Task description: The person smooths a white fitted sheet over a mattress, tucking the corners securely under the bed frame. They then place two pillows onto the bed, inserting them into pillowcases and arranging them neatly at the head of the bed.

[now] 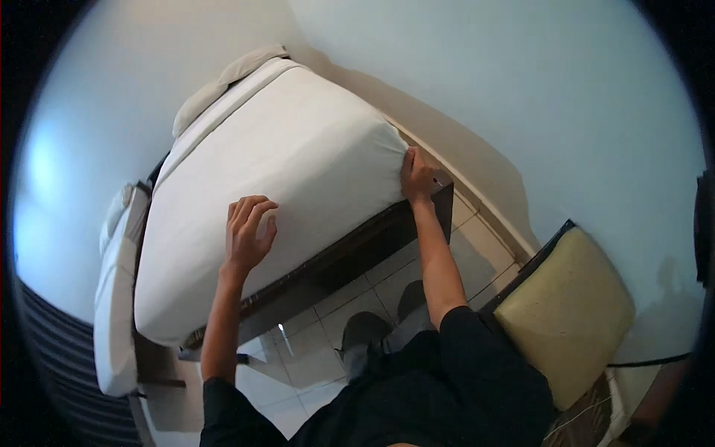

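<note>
A white fitted sheet (pixel 268 151) covers the mattress of a bed before me. At the bed's near right corner my right hand (pixel 418 177) grips the edge of the sheet, and creases run from the cloth toward my fingers. My left hand (pixel 249 232) is over the near part of the mattress, fingers curled and apart, with nothing in it; whether it touches the sheet I cannot tell. Below the mattress shows the dark wooden bed frame (pixel 335 254). A folded band of white cloth (pixel 229 114) crosses the far end, beside two pillows (pixel 198 106).
A second, narrower bed (pixel 114 318) with white bedding stands at the left, near a dark ribbed curtain (pixel 67 363). On my right is a chair with a yellowish cushion (pixel 564 318). The wall (pixel 447 72) runs close along the bed's right side. Tiled floor (pixel 313 352) lies around my feet.
</note>
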Motion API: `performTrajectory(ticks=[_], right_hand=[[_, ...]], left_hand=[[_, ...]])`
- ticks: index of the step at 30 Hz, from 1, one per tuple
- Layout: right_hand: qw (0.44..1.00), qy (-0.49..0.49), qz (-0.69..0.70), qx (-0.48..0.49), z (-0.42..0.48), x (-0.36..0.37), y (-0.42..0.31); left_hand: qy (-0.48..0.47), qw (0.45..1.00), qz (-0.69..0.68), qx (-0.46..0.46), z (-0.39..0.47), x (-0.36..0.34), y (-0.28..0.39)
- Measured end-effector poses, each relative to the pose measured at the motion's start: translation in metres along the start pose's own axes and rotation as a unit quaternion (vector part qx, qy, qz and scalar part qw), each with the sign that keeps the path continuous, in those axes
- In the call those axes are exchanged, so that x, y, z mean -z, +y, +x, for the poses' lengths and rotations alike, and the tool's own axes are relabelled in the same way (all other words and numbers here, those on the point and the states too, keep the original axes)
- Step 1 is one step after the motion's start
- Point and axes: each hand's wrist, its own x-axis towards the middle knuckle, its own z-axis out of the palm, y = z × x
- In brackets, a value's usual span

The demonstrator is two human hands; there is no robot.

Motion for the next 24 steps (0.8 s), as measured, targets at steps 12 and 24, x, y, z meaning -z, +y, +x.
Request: performTrajectory(ticks=[12,24], right_hand=[[0.968,0.168,0.150,-0.108,-0.005,0.019,0.035],[0.958,0.169,0.197,-0.125,-0.003,-0.003,0.033]], left_hand=[[-0.264,0.949,-0.065,-0.162,0.302,-0.088,0.002],[-0.751,0.573,-0.209,-0.253,0.374,-0.317,-0.026]])
